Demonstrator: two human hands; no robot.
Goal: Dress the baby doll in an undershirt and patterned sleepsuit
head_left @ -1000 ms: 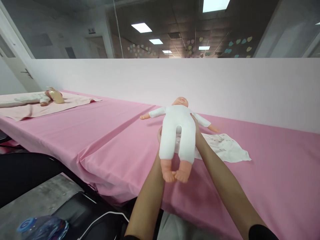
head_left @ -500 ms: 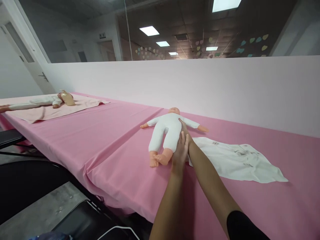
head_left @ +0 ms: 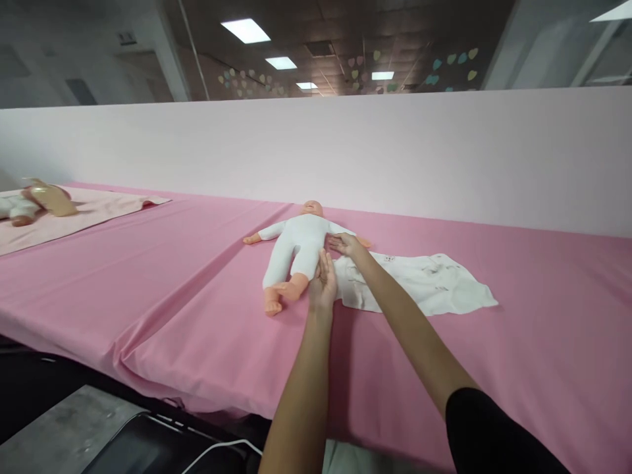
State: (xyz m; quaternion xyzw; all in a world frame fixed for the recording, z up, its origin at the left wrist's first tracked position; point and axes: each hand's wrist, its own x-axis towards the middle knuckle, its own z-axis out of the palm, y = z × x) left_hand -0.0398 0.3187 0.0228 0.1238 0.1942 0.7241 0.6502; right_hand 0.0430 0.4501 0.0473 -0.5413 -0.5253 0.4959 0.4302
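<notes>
A baby doll (head_left: 302, 238) with a white cloth body lies on its back on the pink sheet (head_left: 207, 263), head toward the wall and arms spread. My left hand (head_left: 324, 276) is open, palm up, beside the doll's leg on the right; whether it touches the leg I cannot tell. My right hand (head_left: 345, 244) is open near the doll's arm on the right, fingers stretched out. White baby clothing (head_left: 424, 280) with a small print lies flat to the right, partly hidden under my right forearm.
Another doll (head_left: 20, 207) and a pump bottle (head_left: 54, 199) rest on a pale pink cloth (head_left: 113, 209) at the far left. A white wall (head_left: 395, 158) borders the back. Below the front edge are a black chair (head_left: 148, 447) and a white cable (head_left: 222, 445).
My right hand has come away from the doll's side, moving right, with its fingers apart. My left hand stays by the leg. The view has turned to the right.
</notes>
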